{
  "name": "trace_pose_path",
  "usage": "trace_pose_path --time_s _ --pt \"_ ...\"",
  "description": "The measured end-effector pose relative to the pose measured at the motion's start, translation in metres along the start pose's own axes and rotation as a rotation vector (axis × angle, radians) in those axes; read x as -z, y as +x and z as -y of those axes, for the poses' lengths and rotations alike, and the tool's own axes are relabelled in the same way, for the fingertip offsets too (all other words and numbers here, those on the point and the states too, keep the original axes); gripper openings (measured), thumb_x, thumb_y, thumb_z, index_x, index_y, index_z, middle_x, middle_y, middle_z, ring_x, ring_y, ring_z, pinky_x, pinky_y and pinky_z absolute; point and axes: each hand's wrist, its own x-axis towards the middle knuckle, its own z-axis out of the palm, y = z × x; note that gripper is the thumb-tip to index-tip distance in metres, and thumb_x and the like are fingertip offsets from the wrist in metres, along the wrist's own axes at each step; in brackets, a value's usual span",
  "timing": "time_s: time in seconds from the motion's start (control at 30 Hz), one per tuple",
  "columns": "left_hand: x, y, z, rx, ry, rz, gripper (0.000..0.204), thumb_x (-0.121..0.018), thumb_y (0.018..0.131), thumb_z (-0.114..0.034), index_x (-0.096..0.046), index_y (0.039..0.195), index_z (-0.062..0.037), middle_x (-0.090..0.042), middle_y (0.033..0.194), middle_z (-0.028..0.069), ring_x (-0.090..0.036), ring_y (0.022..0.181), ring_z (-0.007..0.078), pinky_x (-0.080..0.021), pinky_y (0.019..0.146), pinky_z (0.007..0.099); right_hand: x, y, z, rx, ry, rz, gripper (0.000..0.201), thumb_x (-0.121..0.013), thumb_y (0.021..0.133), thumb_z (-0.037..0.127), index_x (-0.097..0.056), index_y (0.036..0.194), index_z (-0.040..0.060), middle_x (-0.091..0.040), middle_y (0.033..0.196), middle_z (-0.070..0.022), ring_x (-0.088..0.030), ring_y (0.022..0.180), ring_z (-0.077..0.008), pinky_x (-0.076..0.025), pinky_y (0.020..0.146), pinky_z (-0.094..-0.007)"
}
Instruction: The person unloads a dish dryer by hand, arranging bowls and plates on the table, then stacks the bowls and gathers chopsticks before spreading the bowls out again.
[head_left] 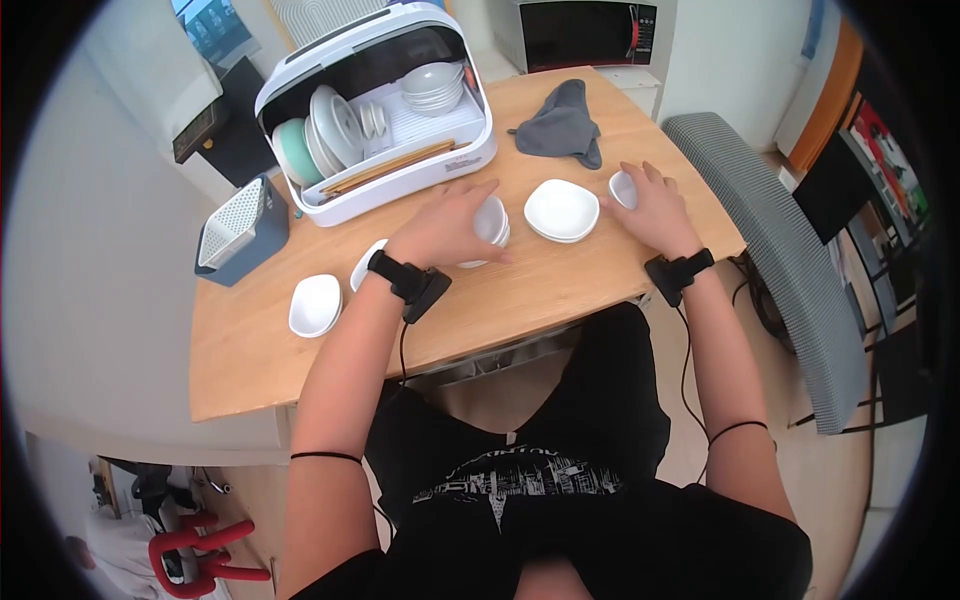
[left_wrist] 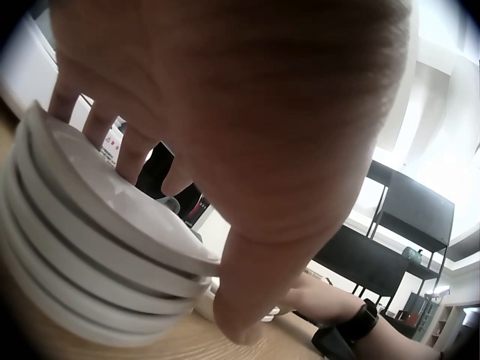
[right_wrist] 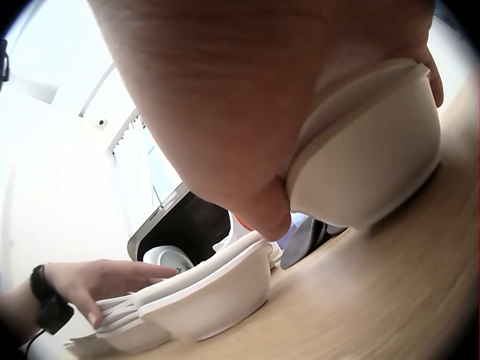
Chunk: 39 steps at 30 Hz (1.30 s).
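My left hand (head_left: 445, 225) spans a stack of white bowls (left_wrist: 105, 247), its fingers stretched across the far rim and the thumb at the near side. Several bowl rims are layered in that stack, and my palm covers part of it in the head view. At the right, my right hand (head_left: 655, 210) grips small white bowls (right_wrist: 367, 146) by the rim, thumb on one side and fingers on the other. Two nested rims show there, with the base close over the table. Between the hands stand nested squarish white bowls (head_left: 562, 210).
Further white bowls (head_left: 316, 305) sit at the table's left, some partly behind the left wrist. An open dish cabinet (head_left: 375, 110) with plates and bowls stands at the back. Beside it is a blue bin (head_left: 243, 235). A grey cloth (head_left: 562, 125) lies on the wooden table (head_left: 270, 375).
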Motion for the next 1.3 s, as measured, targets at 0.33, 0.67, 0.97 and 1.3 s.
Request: trace_pose_path --time_s 0.33,0.67,0.97,1.3 --pt "0.0 -0.003 0.01 0.005 -0.167 -0.106 0.088 -0.09 0.078 -0.041 -0.06 0.155 -0.009 -0.058 0.151 0.0223 -0.05 0.141 0.0419 -0.043 0.121 0.048 -0.008 -0.005 0.045 0.188 0.026 -0.272 0.059 -0.072 0.101 0.046 -0.064 0.149 0.0122 -0.044 0.167 -0.0262 -0.036 0.155 -0.0473 -0.029 0.126 -0.0597" --pt "0.054 -0.101 0.064 0.031 -0.094 -0.49 0.082 -0.09 0.079 -0.03 -0.061 0.153 -0.0089 -0.062 0.145 0.0187 -0.053 0.137 0.0411 -0.043 0.119 0.0485 -0.016 -0.031 0.157 0.634 0.221 0.049 0.072 -0.082 0.093 0.043 -0.059 0.151 0.0057 -0.046 0.162 -0.0325 -0.048 0.144 -0.0516 -0.042 0.121 -0.0551" --pt "0.058 -0.309 0.173 0.612 -0.084 -0.608 0.079 -0.088 0.08 -0.027 -0.062 0.152 -0.004 -0.064 0.141 0.023 -0.063 0.127 0.0392 -0.052 0.11 0.0484 -0.051 -0.026 0.21 0.487 0.103 0.236 0.091 -0.08 0.09 0.052 -0.048 0.161 0.0055 -0.048 0.156 -0.0342 -0.049 0.139 -0.0527 -0.049 0.114 -0.0559" --pt "0.016 -0.305 0.174 0.558 -0.07 -0.57 0.074 -0.087 0.083 -0.029 -0.064 0.15 -0.006 -0.066 0.142 0.0224 -0.058 0.133 0.041 -0.048 0.114 0.0503 -0.055 -0.022 0.233 0.478 0.31 0.085 0.086 -0.082 0.089 0.05 -0.054 0.157 0.0059 -0.056 0.144 -0.0294 -0.051 0.131 -0.0464 -0.046 0.115 -0.0528"
